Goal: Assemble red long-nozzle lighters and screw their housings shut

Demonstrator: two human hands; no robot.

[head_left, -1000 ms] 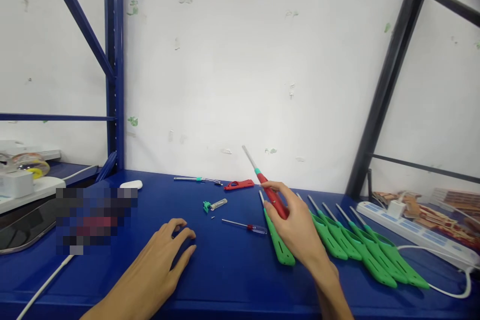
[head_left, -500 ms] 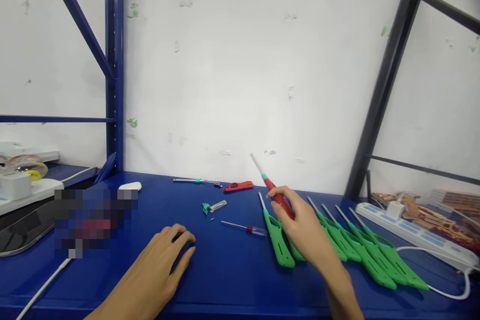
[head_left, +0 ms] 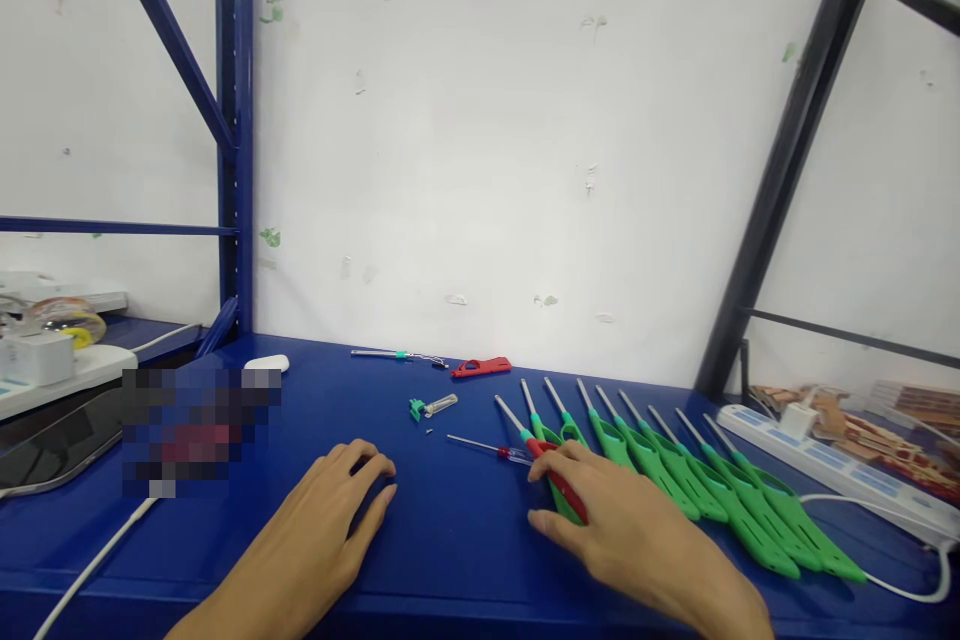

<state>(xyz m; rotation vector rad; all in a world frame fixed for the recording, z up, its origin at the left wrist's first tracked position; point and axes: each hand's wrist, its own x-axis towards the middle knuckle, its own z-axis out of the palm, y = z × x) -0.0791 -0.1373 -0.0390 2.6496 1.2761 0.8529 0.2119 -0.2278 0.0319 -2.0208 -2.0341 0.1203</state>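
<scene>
My right hand [head_left: 607,515] lies low on the blue shelf [head_left: 450,540], fingers closed on a red long-nosed lighter [head_left: 559,483] whose metal tip points away from me. The lighter lies on the shelf at the left end of a row of several green lighters [head_left: 675,485]. My left hand [head_left: 337,515] rests palm down on the shelf with its fingers loosely spread, holding nothing. A small screwdriver [head_left: 491,449] with a red and clear handle lies just left of the red lighter.
Further back lie a red handle shell [head_left: 481,367], a thin metal rod [head_left: 394,356] and a small teal part [head_left: 430,407]. A white power strip [head_left: 825,465] with its cable sits right. A white cable [head_left: 97,560] and a dark tablet [head_left: 52,440] are left.
My right hand has brought the red lighter down from the air onto the shelf, beside the green row. My left hand has stayed put.
</scene>
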